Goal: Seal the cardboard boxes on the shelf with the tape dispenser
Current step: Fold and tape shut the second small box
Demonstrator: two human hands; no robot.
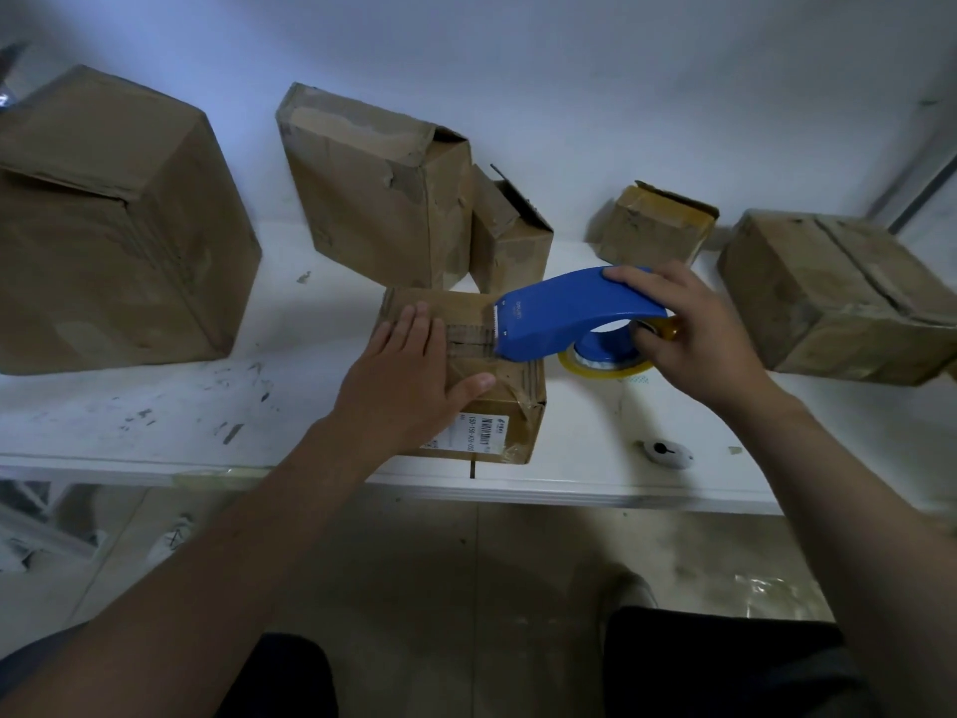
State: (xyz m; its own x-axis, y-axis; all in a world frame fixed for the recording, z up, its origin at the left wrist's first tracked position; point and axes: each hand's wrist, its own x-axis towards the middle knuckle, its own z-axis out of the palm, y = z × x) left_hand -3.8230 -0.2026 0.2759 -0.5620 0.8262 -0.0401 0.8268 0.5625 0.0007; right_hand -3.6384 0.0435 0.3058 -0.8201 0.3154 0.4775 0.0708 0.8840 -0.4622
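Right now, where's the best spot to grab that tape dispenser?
Grip the blue tape dispenser by its arched handle over the tape roll, from the right, as the right hand does; its toothed cutter end points left onto the small cardboard box.

Head view, looking steeply down, close over shelf (595,489).
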